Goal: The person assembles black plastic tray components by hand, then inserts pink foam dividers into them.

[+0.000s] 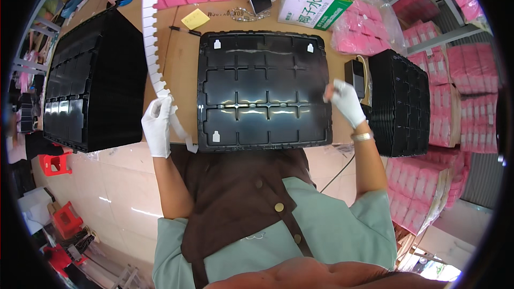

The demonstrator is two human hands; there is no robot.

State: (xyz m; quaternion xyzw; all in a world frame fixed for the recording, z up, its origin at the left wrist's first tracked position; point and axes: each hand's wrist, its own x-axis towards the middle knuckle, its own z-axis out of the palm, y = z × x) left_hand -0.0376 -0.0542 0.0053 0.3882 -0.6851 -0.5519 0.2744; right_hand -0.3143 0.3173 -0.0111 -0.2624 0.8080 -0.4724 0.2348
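Across the brown tabletop [182, 69], I'd leave the left black stack [96, 85] and the smaller right black stack [401, 101] where they stand, well out of my way. The black tray [262, 85] lies flat between them at the near edge; I'd want it steady before pressing on it. Down its left side runs the white strip [148, 32], pinched between thumb and fingers of my left hand [156, 128], its loose tail hanging by the tray's near left corner. I'd hold that tail clear, since it could snag. My right hand [345, 104] is at the tray's right edge, fingers bent; I can't tell whether it grips anything. Smallest are the white stickers [216, 136], one near each corner except the near right, where I see none. That spot, I judge, calls for straight placement and one firm press
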